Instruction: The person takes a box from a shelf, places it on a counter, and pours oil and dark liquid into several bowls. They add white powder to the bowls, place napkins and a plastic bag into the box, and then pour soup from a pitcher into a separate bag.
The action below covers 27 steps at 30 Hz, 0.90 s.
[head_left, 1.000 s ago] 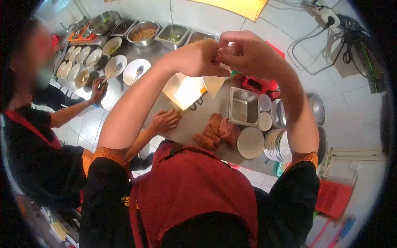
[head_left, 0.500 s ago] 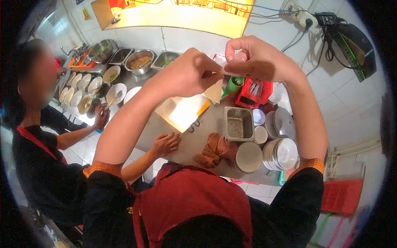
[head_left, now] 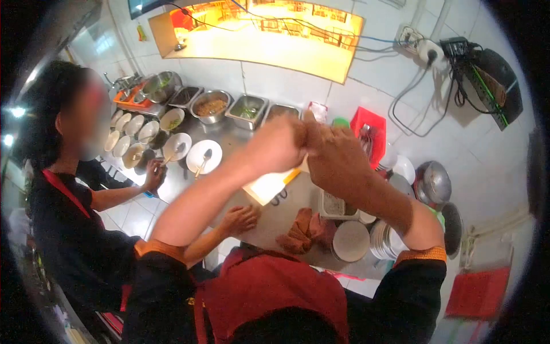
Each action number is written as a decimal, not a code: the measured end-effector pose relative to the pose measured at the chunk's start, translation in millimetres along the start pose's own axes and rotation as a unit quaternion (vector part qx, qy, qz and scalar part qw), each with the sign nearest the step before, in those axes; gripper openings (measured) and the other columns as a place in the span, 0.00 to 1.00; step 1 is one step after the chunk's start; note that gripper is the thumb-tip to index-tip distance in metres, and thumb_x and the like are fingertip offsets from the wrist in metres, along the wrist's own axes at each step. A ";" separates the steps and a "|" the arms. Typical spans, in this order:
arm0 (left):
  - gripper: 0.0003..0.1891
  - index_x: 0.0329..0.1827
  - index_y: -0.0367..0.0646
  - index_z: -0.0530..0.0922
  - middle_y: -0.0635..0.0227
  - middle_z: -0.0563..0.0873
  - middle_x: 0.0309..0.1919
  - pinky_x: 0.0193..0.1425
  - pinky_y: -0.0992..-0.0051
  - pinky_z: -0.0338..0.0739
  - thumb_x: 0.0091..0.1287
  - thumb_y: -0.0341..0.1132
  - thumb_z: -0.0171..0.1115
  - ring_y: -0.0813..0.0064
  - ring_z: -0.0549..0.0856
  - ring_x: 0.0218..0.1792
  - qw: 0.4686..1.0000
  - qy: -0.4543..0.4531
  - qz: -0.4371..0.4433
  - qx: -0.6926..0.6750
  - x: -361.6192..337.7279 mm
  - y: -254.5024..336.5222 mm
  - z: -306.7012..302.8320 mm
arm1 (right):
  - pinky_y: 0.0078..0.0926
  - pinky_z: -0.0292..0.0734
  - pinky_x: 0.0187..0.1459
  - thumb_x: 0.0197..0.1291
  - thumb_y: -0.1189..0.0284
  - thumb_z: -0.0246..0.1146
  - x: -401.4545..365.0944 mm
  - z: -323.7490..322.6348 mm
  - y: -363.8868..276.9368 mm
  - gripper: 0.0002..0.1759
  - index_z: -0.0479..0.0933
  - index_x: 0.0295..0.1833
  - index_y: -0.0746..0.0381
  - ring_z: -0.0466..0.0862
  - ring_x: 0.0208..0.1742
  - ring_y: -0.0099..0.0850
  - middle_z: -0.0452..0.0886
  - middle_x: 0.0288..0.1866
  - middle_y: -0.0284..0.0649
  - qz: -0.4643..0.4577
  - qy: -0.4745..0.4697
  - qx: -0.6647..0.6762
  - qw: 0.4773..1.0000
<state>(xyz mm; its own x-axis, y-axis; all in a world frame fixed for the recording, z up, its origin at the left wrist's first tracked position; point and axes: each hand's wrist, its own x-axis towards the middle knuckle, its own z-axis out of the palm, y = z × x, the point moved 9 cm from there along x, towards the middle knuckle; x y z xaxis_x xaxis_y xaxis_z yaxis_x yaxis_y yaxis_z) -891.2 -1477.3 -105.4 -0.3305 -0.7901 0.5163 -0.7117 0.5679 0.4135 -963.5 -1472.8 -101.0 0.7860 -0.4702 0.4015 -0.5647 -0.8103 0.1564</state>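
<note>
My left hand [head_left: 279,146] is closed, raised over the steel counter. Right beside it, my right hand [head_left: 338,155] is also closed, its back towards me. The two hands meet at the fingertips, and whatever they pinch is hidden behind the fingers. Below them lie white paper sheets [head_left: 268,188] with a yellow edge. Dark loops [head_left: 279,198] that look like scissor handles stick out beside the sheets. Nearer to me is a crumpled brown cloth [head_left: 298,232].
A co-worker's hand [head_left: 240,220] rests on the counter at left; the other [head_left: 154,175] is by the bowls. Also around are a white plate with a spoon [head_left: 213,163], a steel food pan [head_left: 249,112], a red basket [head_left: 375,132], a round plate [head_left: 351,241] and a wok [head_left: 433,182].
My hands have come down in view and closer together; the right has turned so its back shows. The view has tilted, bringing the white plate with a spoon and the wok into sight.
</note>
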 end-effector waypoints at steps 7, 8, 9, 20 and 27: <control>0.04 0.28 0.41 0.84 0.50 0.81 0.25 0.36 0.56 0.79 0.54 0.28 0.61 0.46 0.83 0.32 0.988 -0.063 -0.098 -0.104 -47.1 -51.8 98.8 | 0.51 0.82 0.42 0.65 0.66 0.52 -34.1 111.9 18.5 0.18 0.83 0.33 0.65 0.87 0.37 0.52 0.84 0.33 0.57 0.018 -0.245 0.129 0.961; 0.05 0.30 0.42 0.84 0.51 0.82 0.25 0.37 0.57 0.79 0.55 0.27 0.60 0.47 0.83 0.32 0.972 -0.109 -0.176 -0.110 -55.4 -57.6 110.8 | 0.52 0.81 0.44 0.67 0.64 0.51 -40.0 127.1 19.4 0.21 0.82 0.32 0.67 0.86 0.38 0.55 0.83 0.33 0.59 0.000 -0.259 0.159 0.953; 0.05 0.29 0.42 0.84 0.52 0.84 0.27 0.38 0.58 0.80 0.54 0.27 0.60 0.49 0.85 0.34 0.987 -0.086 -0.092 -0.096 -54.9 -48.6 112.9 | 0.52 0.81 0.44 0.67 0.64 0.51 -42.7 133.8 21.1 0.21 0.82 0.32 0.67 0.86 0.38 0.55 0.83 0.33 0.59 -0.006 -0.254 0.156 0.954; 0.08 0.33 0.43 0.86 0.61 0.87 0.35 0.51 0.64 0.81 0.53 0.27 0.59 0.58 0.86 0.45 0.981 -0.164 -0.055 0.085 -76.6 -62.6 161.7 | 0.28 0.78 0.32 0.73 0.61 0.48 -88.6 176.8 20.8 0.23 0.73 0.26 0.63 0.81 0.28 0.24 0.74 0.20 0.36 0.200 -0.375 0.447 0.787; 0.08 0.32 0.46 0.87 0.64 0.85 0.38 0.52 0.65 0.79 0.53 0.28 0.60 0.57 0.83 0.47 0.962 -0.190 0.022 0.197 -57.3 -87.0 188.6 | 0.24 0.70 0.27 0.70 0.64 0.49 -115.6 246.1 15.4 0.16 0.67 0.27 0.53 0.67 0.20 0.22 0.61 0.20 0.23 0.266 -0.295 0.796 0.457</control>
<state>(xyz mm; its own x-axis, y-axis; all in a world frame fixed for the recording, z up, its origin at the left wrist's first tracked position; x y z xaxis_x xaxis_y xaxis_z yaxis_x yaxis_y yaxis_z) -927.3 -1525.0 -312.4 -0.5151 -0.8369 0.1851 -0.8466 0.5305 0.0424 -1001.1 -1517.0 -367.1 0.8407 -0.3801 -0.3856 -0.1854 0.4669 -0.8646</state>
